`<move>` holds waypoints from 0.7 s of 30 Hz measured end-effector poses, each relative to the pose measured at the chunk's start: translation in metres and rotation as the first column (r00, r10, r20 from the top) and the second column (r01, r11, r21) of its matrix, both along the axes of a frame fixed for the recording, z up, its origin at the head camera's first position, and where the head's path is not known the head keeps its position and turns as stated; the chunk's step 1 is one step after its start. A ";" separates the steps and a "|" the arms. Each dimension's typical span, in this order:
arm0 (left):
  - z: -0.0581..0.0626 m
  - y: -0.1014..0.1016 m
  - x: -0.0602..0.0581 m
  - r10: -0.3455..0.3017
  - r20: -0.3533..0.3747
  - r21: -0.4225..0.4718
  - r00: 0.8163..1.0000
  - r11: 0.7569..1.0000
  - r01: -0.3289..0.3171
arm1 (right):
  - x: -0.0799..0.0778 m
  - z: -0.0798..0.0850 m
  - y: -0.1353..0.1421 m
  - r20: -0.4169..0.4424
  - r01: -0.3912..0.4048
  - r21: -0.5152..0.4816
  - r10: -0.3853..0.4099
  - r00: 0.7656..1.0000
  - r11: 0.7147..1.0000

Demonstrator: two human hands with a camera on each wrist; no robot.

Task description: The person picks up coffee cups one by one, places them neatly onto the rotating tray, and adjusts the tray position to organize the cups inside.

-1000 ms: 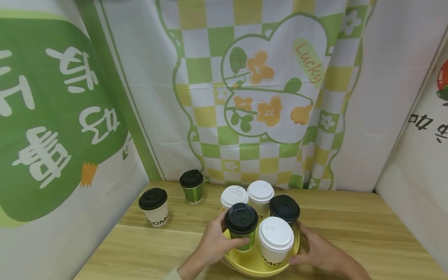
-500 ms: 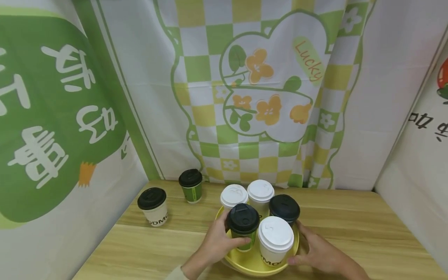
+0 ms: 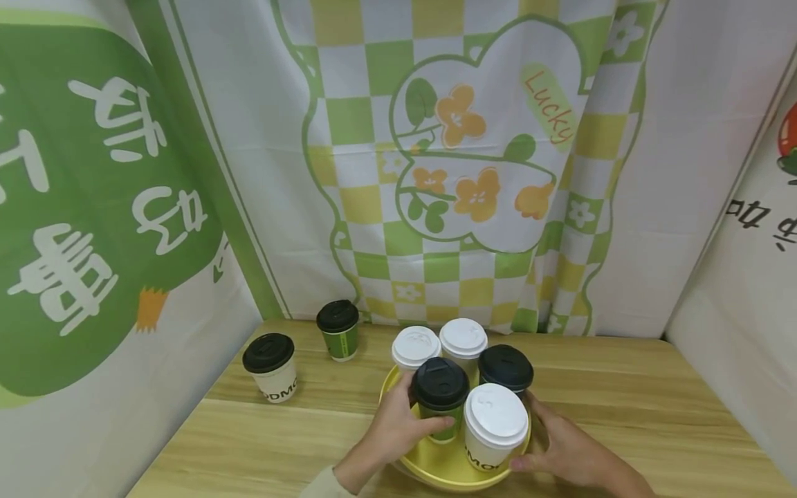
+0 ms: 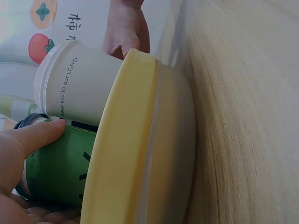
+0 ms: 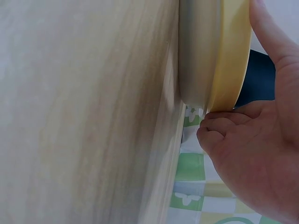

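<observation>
My left hand [image 3: 401,422] grips a green paper coffee cup [image 3: 445,429] with a black lid, thumb across its front and fingers behind it. The cup stands over the round yellow tray [image 3: 429,474], close to a white-lidded white cup [image 3: 488,453]. In the left wrist view the green cup [image 4: 60,163] sits just inside the tray's rim. My right hand [image 3: 563,443] holds the tray's right rim, with thumb and fingers against the yellow edge [image 5: 231,60] in the right wrist view. Two more white-lidded cups, one at left [image 3: 416,346] and one behind [image 3: 463,337], and a black-lidded dark cup [image 3: 506,370] are also on the tray.
Off to the left on the wooden table [image 3: 280,449] stand a white cup [image 3: 274,380] with a black lid and a small green cup [image 3: 340,342], also black-lidded. A checkered curtain [image 3: 373,256] hangs along the table's back edge.
My left hand has shifted the green cup a little to the right and away from me on the tray. The front white-lidded cup has moved slightly right. My right hand stays at the rim.
</observation>
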State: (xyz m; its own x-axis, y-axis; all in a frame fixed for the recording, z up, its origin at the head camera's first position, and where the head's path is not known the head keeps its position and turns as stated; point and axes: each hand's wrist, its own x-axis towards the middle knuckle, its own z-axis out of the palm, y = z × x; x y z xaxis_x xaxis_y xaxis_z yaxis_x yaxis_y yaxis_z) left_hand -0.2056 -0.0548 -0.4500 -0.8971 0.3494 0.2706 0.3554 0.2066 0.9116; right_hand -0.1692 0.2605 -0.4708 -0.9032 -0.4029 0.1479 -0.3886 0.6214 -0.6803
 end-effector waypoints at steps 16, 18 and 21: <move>0.000 0.016 -0.004 0.047 0.012 -0.006 0.999 0.999 -0.047 | 0.003 0.004 -0.002 0.013 0.022 0.015 -0.022 1.000 1.000; 0.000 0.018 -0.005 0.052 0.013 -0.009 0.999 0.999 -0.052 | 0.003 0.003 -0.002 0.004 0.037 0.021 -0.037 0.999 0.999; 0.000 0.020 -0.007 0.062 0.015 -0.017 0.998 0.998 -0.061 | 0.004 0.003 -0.002 -0.004 0.039 0.023 -0.039 0.999 0.999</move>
